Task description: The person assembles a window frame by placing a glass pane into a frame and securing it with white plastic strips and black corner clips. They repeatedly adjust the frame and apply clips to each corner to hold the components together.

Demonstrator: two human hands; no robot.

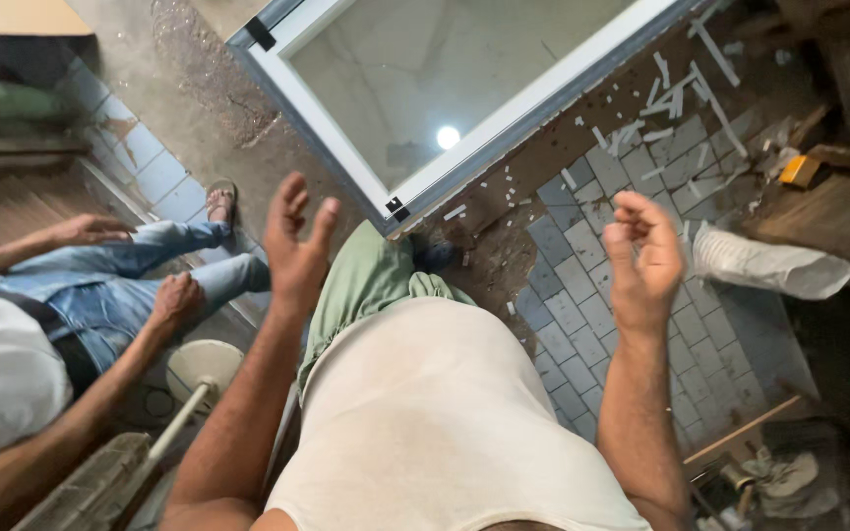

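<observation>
Both of the person's hands are raised in front of the chest and hold nothing. The left hand (297, 246) is open, palm turned inward, fingers stretched upward and slightly apart, thumb set off to the side. The right hand (644, 258) is loosely curled, fingers bent in toward the palm without closing on anything; the two hands stand well apart, with the white undershirt (435, 413) and green trousers (371, 280) below and between them.

Beyond the fingertips of the left hand, and reaching across toward the right hand, lies a white-framed glass panel (445, 88) on the ground, tilted cornerwise, its near corner with a small black fitting (396, 208) just past the gap between the hands. Under and beyond the right hand is a floor of small grey tiles (582, 285) strewn with white strips (676, 93). To the right of the right hand lies a white sack (774, 265).

To the left of the left hand sits another person in blue jeans (130, 275), that person's hand (177, 300) resting on the knee, near a white disc on a rod (204, 369)
</observation>
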